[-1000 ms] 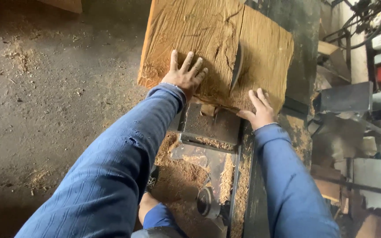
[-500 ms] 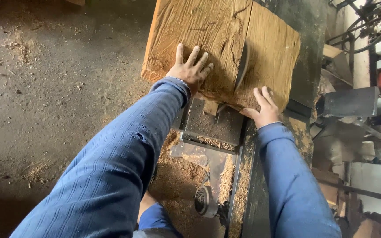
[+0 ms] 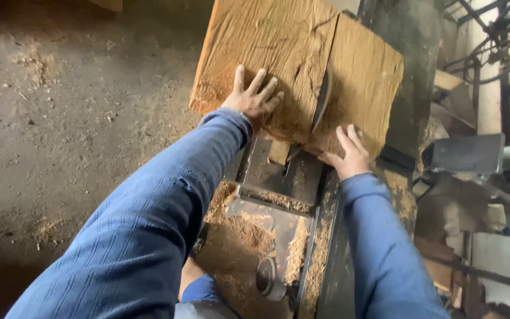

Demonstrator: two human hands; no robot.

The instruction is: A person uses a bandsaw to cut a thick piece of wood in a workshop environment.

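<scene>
Left hand (image 3: 250, 99), fingers spread, pressed flat on the wooden slab (image 3: 267, 53); slab lying on the saw table (image 3: 278, 171), split by the blade (image 3: 321, 103); right hand (image 3: 349, 153), open, flat against the slab's near edge; sawdust (image 3: 237, 236) below.

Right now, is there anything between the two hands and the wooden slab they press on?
Nothing visible. The left hand lies flat on the wooden slab, and the right hand rests on its near edge. The saw blade stands in the slab's cut, between the two hands.
</scene>
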